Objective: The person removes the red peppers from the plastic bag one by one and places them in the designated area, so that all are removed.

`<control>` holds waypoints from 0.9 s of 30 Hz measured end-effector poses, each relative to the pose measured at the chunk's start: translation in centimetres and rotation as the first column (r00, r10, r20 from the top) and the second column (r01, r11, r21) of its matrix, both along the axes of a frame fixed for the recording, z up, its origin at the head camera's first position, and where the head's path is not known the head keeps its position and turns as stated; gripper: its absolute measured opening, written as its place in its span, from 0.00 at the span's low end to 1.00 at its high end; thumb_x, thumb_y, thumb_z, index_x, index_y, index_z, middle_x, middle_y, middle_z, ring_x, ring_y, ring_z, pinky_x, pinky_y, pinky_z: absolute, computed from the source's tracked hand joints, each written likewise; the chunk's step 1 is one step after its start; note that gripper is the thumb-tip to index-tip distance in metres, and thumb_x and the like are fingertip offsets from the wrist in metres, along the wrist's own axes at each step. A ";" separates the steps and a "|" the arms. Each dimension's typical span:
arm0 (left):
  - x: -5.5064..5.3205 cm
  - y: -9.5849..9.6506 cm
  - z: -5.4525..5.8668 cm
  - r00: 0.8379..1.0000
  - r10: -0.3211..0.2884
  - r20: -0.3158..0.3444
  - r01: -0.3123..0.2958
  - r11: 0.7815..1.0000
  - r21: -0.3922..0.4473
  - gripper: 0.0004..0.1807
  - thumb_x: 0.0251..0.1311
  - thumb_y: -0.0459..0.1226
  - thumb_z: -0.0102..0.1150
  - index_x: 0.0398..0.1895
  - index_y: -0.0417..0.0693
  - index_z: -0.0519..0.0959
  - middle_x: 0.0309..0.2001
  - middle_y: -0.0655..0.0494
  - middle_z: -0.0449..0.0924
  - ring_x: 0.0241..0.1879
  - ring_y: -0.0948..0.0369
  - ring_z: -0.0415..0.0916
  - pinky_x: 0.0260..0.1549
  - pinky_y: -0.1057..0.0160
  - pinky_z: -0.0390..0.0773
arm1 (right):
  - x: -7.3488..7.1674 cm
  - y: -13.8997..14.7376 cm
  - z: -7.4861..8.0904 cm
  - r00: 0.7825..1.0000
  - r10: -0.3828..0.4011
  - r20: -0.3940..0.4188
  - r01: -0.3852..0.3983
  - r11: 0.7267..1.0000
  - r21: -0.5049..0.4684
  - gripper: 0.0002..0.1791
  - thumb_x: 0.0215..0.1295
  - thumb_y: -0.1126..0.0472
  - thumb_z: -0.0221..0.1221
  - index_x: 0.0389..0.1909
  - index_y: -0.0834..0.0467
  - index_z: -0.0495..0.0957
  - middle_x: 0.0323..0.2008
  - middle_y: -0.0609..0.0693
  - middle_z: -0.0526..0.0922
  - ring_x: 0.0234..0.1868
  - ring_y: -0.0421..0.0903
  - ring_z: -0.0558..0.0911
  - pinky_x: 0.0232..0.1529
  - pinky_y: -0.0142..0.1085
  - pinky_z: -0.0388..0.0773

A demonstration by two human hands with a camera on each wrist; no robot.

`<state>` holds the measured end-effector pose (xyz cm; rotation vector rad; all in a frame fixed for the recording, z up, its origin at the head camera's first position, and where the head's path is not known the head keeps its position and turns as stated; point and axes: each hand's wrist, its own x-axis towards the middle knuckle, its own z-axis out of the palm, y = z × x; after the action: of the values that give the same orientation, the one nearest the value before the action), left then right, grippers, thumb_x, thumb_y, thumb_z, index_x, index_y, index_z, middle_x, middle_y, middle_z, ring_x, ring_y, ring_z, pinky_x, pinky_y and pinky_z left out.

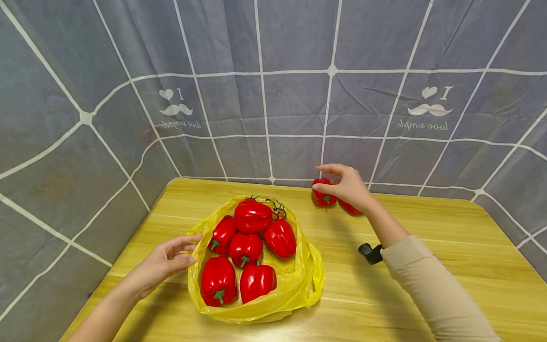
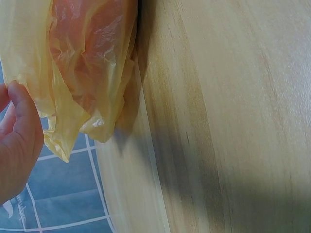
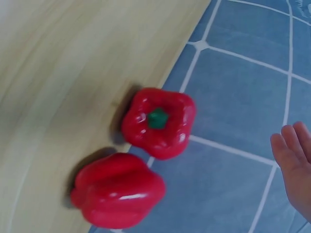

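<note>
A yellow plastic bag [image 1: 314,280] stands with its mouth wide on the wooden table, holding several red bell peppers [image 1: 245,249]. At its left rim, my left hand [image 1: 160,266] pinches the plastic; in the left wrist view the fingertips [image 2: 14,87] meet at the bag's edge. Near the table's back edge are two more bell peppers: one [image 3: 165,141] shows its green stem, the other [image 3: 119,191] lies on its side. Over the stem-showing one, my right hand [image 1: 342,185] hovers with thumb and fingers spread apart. The right wrist view shows that hand apart from both peppers.
A grey curtain [image 1: 295,104] with white lines hangs behind the table and along its sides. A small black object [image 1: 370,254] is beside the right sleeve. Wooden table surface [image 1: 448,237] extends to the right of the bag.
</note>
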<state>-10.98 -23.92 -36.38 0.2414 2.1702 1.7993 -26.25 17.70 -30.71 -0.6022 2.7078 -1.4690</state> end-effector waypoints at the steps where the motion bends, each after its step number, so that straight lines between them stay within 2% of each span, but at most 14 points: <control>1: 0.0 0.0 0.0 1.000 0.001 0.002 -0.001 1.000 -0.001 0.28 0.62 0.33 0.55 0.64 0.33 0.62 0.49 0.44 0.65 0.43 0.65 0.71 0.41 0.67 0.77 | 0.0 -0.2 0.1 1.000 0.006 0.001 -0.006 1.000 -0.007 0.28 0.54 0.53 0.67 0.56 0.56 0.75 0.55 0.56 0.75 0.52 0.56 0.76 0.50 0.49 0.74; 7: 0.0 0.0 0.0 1.000 -0.002 0.010 0.002 1.000 -0.007 0.28 0.62 0.33 0.55 0.64 0.32 0.61 0.49 0.45 0.65 0.44 0.65 0.71 0.41 0.67 0.77 | -0.4 -1.4 0.6 0.998 0.057 -0.007 -0.057 0.998 -0.031 0.28 0.53 0.56 0.68 0.56 0.57 0.75 0.55 0.54 0.76 0.52 0.52 0.76 0.53 0.45 0.73; 15: -0.1 0.2 0.0 1.000 -0.004 0.013 0.004 1.000 -0.015 0.29 0.63 0.33 0.55 0.64 0.30 0.59 0.48 0.46 0.66 0.44 0.65 0.72 0.40 0.67 0.77 | -0.6 -3.1 1.3 0.991 0.134 0.013 -0.133 0.991 -0.030 0.27 0.53 0.56 0.68 0.55 0.56 0.76 0.53 0.54 0.76 0.53 0.52 0.75 0.52 0.47 0.72; 27: -0.1 0.4 0.0 1.000 -0.004 0.004 0.004 1.000 0.000 0.27 0.62 0.32 0.55 0.63 0.35 0.64 0.47 0.48 0.67 0.42 0.66 0.72 0.40 0.67 0.77 | -1.1 -6.1 1.3 0.975 0.215 0.058 -0.208 0.973 -0.101 0.26 0.53 0.59 0.68 0.55 0.56 0.76 0.53 0.53 0.77 0.52 0.50 0.75 0.52 0.46 0.72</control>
<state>-11.11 -23.55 -36.38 0.2423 2.1648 1.7964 -27.39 11.57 -29.42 -0.8008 2.4453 -1.5386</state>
